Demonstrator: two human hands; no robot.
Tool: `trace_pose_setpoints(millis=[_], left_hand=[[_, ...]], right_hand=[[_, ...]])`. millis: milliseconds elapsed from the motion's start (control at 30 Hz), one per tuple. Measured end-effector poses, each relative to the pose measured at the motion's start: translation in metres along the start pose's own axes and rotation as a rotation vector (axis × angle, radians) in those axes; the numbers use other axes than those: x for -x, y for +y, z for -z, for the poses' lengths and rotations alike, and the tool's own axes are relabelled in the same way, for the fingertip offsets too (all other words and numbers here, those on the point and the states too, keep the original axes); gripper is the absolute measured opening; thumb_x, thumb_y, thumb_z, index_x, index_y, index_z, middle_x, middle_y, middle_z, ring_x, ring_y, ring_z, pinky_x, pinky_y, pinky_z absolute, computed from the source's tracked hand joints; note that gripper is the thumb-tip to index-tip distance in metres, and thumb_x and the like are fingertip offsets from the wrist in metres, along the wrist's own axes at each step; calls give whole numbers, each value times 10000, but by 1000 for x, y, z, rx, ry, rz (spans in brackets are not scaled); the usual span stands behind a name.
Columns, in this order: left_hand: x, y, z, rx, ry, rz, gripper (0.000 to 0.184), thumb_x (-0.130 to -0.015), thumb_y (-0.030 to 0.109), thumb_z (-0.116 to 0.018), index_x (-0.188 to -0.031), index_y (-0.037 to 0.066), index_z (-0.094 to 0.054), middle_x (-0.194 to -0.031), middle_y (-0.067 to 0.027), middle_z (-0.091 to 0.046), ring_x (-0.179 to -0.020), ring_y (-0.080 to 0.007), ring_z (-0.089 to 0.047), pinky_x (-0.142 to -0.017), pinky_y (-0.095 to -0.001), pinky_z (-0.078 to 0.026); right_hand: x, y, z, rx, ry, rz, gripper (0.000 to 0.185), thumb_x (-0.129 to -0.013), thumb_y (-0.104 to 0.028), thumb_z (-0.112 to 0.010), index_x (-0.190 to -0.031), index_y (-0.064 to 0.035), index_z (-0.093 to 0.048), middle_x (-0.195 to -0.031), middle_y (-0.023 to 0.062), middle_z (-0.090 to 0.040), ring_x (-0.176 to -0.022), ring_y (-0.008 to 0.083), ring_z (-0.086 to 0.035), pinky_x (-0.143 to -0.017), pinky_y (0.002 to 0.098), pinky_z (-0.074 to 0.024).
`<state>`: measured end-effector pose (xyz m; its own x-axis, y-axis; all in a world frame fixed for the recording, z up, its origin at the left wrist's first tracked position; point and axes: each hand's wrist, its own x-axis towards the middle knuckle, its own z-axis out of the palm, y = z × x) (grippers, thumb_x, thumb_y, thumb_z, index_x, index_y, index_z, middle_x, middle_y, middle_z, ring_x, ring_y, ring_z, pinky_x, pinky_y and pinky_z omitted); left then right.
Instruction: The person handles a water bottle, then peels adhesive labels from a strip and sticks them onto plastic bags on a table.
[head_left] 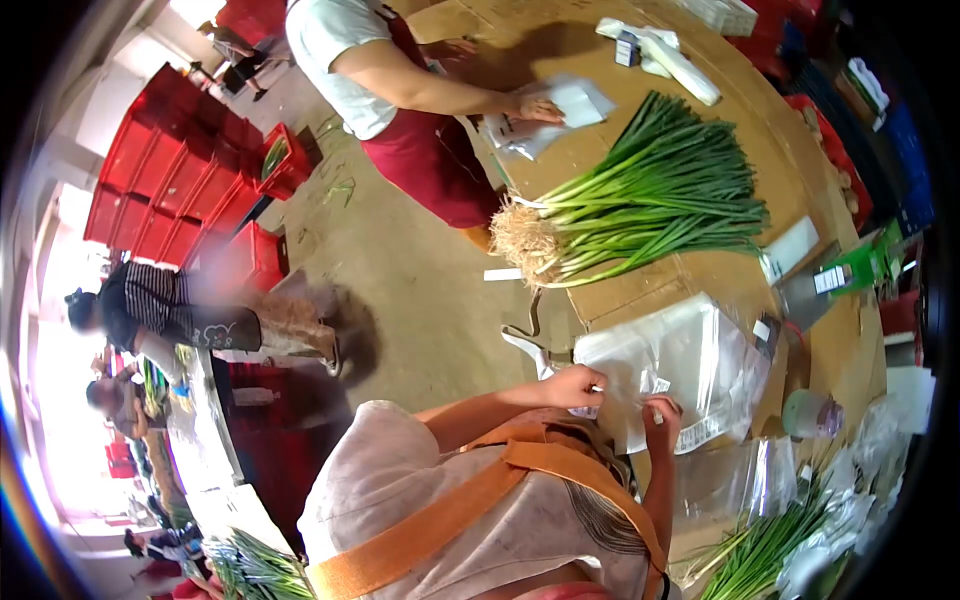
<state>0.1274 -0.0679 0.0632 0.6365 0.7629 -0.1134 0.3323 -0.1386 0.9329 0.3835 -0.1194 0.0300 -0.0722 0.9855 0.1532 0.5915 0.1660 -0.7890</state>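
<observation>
The bare left hand has its fingers curled together at the near edge of the wide, clear, thin plastic bag; the bare right hand is bent over the same edge, beside a small white printed label; both seem to pinch the film, but I cannot tell whether the fingers are truly clamped on it; this bag lies on the wearer's side of the large bundle of long green onions with pale stringy roots; the film looks slippery, perhaps in several layers, so two layers could come up together, or one could tear, if the hands pull unevenly; right of the bundle, toward the wearer, a small translucent container could be knocked aside by a wide sweep of the film; the bundle's roots seem to reach past the edge of the brown cardboard-covered table, so a push could make it slide off; beyond the bundle, to its left, a co-worker's hand rests on whitish flat plastic bags
</observation>
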Motion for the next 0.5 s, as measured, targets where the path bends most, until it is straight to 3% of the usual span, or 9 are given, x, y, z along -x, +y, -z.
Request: trace_pose_setpoints(millis=[167,267,333,400,433,500], left_hand=[[4,-1,-4,4,1,31,208,-730,221,-598,-763,19,-559,-631,-178,-541,-567,-312,-548,-534,-393,-427],[4,-2,-6,-25,-25,46,213,-730,227,-598,-767,21,-560,-644,-182,-546,-592,-320,-557,-549,-400,-431],[4,-2,-9,-43,-30,52,210,-729,227,-598,-768,23,-563,-655,-184,-552,-608,-325,-563,-560,-404,-434],[5,-12,-14,-29,38,-52,186,-741,208,-602,-754,27,-559,-625,-166,-533,-565,-289,-543,-540,-384,-427],[1,-16,-20,-11,51,-112,176,-747,199,-603,-747,29,-557,-611,-158,-524,-544,-271,-533,-530,-375,-423],[1,2,-13,-57,-6,-9,159,-762,185,-619,-842,47,-617,-708,-124,-601,-589,-205,-583,-555,-338,-460]], right_hand=[[3,-14,2,113,48,56,136,-645,35,-636,-754,-45,-624,-855,60,-627,-830,236,-574,-755,338,-438],[8,-7,1,-306,192,-105,99,-664,22,-631,-751,-18,-608,-863,81,-617,-835,224,-570,-771,317,-434],[6,2,6,-446,132,-206,62,-705,24,-612,-763,5,-601,-845,73,-597,-813,175,-552,-752,281,-430],[13,16,9,-557,92,-353,62,-717,30,-603,-776,10,-603,-836,58,-590,-796,155,-539,-732,270,-428],[16,25,11,-527,194,-402,69,-736,15,-594,-803,23,-608,-823,39,-582,-780,137,-521,-726,264,-424],[9,0,31,-528,256,-437,113,-783,-50,-554,-830,29,-620,-857,52,-596,-817,149,-531,-773,266,-416]])
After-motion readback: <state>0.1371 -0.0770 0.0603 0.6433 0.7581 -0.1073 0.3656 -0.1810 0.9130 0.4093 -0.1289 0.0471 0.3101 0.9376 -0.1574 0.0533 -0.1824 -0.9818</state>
